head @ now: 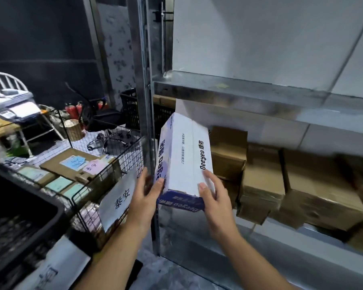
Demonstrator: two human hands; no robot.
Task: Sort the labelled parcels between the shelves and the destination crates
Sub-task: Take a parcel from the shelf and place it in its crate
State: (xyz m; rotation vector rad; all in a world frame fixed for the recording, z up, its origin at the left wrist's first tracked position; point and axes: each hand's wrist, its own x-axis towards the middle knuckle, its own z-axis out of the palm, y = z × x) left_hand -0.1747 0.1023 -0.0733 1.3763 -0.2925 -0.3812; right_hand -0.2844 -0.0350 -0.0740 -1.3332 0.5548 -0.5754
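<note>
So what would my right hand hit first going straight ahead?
Your right hand grips the white box; pushed on, it would probably reach the brown boxes on the shelf, depth unclear.

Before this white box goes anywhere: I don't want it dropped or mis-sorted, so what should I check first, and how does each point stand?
1. Left hand grips the white box: ok.
2. Right hand grips its other side: ok.
3. Destination label on the box readable: cannot tell, only brand print shows.
4. Sign on the wire crate readable: ok.
5. Free gap on the shelf beside the brown boxes: cannot tell, the white box hides it.
</note>
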